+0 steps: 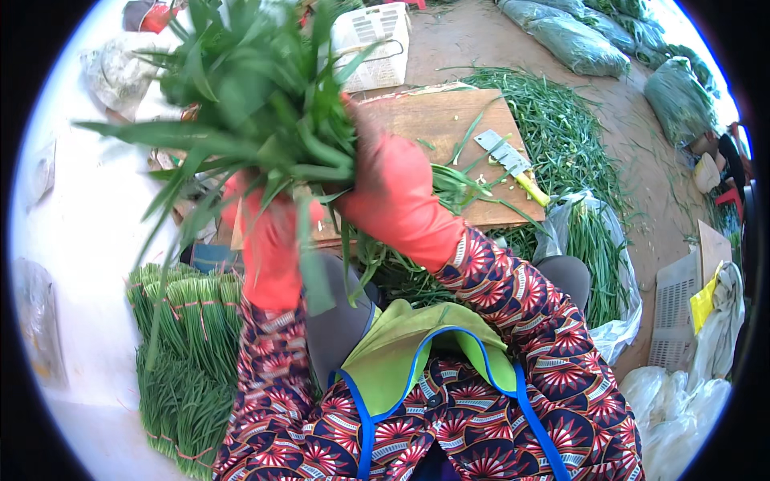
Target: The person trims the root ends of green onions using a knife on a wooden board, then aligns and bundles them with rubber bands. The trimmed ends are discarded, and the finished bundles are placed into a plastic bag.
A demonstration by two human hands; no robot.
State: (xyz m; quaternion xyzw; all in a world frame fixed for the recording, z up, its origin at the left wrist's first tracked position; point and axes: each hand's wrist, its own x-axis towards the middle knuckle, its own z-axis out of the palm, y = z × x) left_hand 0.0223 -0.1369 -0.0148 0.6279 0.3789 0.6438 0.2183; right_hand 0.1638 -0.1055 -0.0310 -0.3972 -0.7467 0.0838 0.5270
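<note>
My right hand [394, 195], in a red-orange glove, grips a thick bunch of long, flat green leaves [252, 102] above a wooden board. Against the lower left side of the same bunch, my left hand [264, 240] also holds on, its gloved fingers mostly hidden by the leaves. Motion blurs the bunch and both hands. Beyond my right hand, a broad-bladed knife [504, 153] with a yellow handle lies on the wooden board [415, 123]. Loose green stalks [454, 183] and small trimmings lie beside it.
Banded green bundles [195, 318] are stacked at left. Loose cut leaves [559, 126] pile up beyond the board. An open plastic bag [628, 300] of greens stands right of my knee. A white plastic crate [376, 45] and filled bags [577, 45] are farther off.
</note>
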